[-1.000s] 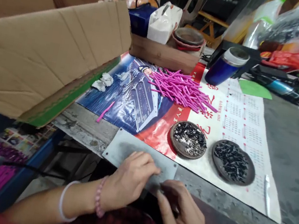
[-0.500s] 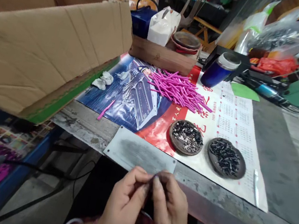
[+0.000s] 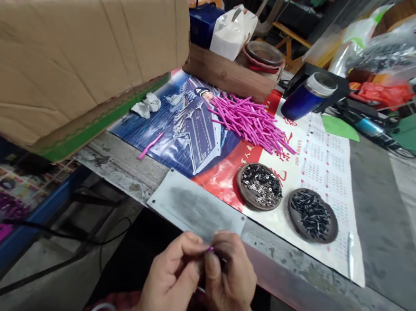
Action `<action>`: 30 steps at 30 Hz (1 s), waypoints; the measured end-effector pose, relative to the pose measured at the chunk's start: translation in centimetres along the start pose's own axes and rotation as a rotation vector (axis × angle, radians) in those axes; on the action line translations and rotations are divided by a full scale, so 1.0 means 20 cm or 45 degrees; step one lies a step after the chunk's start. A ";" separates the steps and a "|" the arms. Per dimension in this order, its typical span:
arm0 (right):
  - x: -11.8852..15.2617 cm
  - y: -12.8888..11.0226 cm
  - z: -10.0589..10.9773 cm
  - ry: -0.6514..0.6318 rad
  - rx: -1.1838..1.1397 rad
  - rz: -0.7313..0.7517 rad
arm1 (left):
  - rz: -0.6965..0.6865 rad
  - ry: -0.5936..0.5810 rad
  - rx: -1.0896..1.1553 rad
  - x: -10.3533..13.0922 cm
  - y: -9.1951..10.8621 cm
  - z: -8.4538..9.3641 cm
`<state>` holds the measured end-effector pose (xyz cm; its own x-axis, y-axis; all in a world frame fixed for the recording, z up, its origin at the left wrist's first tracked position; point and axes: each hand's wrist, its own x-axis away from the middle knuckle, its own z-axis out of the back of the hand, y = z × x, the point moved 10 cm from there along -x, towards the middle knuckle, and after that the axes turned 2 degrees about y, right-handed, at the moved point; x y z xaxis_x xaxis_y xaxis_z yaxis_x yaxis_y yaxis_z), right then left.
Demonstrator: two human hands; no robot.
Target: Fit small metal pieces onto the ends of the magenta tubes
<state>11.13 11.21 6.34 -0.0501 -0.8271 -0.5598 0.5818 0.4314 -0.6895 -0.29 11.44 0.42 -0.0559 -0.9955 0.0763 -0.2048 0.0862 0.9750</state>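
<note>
My left hand [image 3: 174,278] and my right hand [image 3: 228,280] meet fingertip to fingertip at the table's front edge. Between them shows a tiny bit of a pink piece [image 3: 211,250], pinched by my right hand; the rest is hidden by the fingers. What my left fingers pinch is hidden. Just beyond the hands lies a grey metal plate [image 3: 194,207]. A round dish of small metal rings and black bits [image 3: 260,186] and a dish of black pointed pieces [image 3: 312,215] are to the right. Many pink sticks [image 3: 252,122] are heaped on the poster.
A large cardboard box [image 3: 80,58] takes up the left. One pink stick [image 3: 150,145] lies apart, near crumpled tissue [image 3: 146,105]. At the right are a white pen-like tool [image 3: 350,255] and a blue tumbler [image 3: 309,95]. A blue-edged bin [image 3: 32,224] holds more pink strips.
My right hand has turned a little and its wrist bracelet shows more. A pink tip now shows between the fingers. The view has shifted slightly.
</note>
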 end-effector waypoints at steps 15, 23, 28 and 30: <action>0.02 -0.03 0.02 0.076 0.048 0.039 | -0.025 -0.019 -0.003 0.01 0.01 0.00; 0.04 0.17 0.02 -0.307 -0.440 -0.470 | -0.385 -0.360 -0.616 0.00 0.20 -0.10; 0.08 0.21 0.06 -0.324 -0.482 -0.628 | -0.585 -0.443 -1.008 0.02 0.26 -0.13; 0.08 0.19 0.05 -0.342 -0.457 -0.614 | -0.586 -0.484 -1.086 0.02 0.25 -0.15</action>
<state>14.14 11.08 3.27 -0.0061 -0.9989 -0.0474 0.2357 0.0447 -0.9708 1.50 11.38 6.00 -0.4822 -0.8344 -0.2668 0.4659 -0.5022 0.7285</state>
